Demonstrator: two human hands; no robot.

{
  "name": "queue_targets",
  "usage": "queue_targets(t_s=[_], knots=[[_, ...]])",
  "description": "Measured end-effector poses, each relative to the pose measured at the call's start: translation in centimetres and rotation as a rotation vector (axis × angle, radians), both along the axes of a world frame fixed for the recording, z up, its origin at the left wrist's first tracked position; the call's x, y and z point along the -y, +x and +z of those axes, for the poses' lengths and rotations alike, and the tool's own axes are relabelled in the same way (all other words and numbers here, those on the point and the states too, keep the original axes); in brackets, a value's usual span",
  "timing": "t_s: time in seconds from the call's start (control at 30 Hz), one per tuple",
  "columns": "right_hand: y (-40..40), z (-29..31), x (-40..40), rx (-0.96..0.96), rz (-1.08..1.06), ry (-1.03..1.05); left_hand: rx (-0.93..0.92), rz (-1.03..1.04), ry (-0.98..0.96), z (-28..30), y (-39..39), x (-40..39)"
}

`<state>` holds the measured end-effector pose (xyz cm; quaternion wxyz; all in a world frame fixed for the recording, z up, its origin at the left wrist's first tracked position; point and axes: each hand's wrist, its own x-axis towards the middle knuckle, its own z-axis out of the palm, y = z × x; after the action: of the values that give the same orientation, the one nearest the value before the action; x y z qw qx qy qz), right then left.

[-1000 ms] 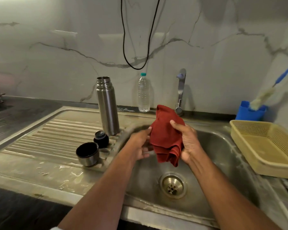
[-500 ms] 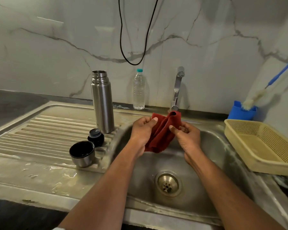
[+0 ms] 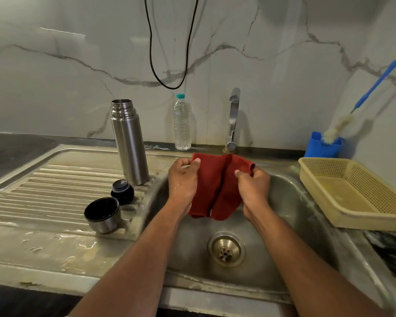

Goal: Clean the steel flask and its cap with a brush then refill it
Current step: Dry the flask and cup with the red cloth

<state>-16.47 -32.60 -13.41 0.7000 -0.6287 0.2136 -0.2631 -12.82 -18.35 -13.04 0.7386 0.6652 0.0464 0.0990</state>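
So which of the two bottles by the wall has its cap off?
The steel flask on the drainboard: its neck is open. The clear water bottle keeps its teal cap.

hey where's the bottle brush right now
In the head view, the bottle brush is far right against the wall, bristles down in the blue holder behind the yellow basket.

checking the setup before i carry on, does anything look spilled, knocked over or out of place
Nothing is knocked over. The steel flask stands upright and uncapped on the drainboard, its cup cap and black stopper beside it. Small puddles sit on the drainboard's front edge. Both hands hold a red cloth over the sink.
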Motion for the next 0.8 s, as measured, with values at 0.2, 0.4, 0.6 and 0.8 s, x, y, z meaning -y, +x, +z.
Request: queue_targets(t_s=[0.2,0.4,0.6,0.8], knots=[[0.0,-0.5,-1.5,-0.007,0.111,-0.427,0.135,-0.051,0.126,-0.9,-0.6,1.1],[-0.9,0.2,-1.4,0.023,0.293,-0.482,0.168,-0.209,0.137,-1.1,-0.8,1.0],[-2.3,0.7,-2.3,0.07,0.395,-0.691,0.06,-0.161,-0.087,-0.4,-0.8,0.6],[-2.9,1.2,-3.0,0.065,0.578,-0.947,0.007,-0.05,-0.086,0.1,-0.7,-0.2]])
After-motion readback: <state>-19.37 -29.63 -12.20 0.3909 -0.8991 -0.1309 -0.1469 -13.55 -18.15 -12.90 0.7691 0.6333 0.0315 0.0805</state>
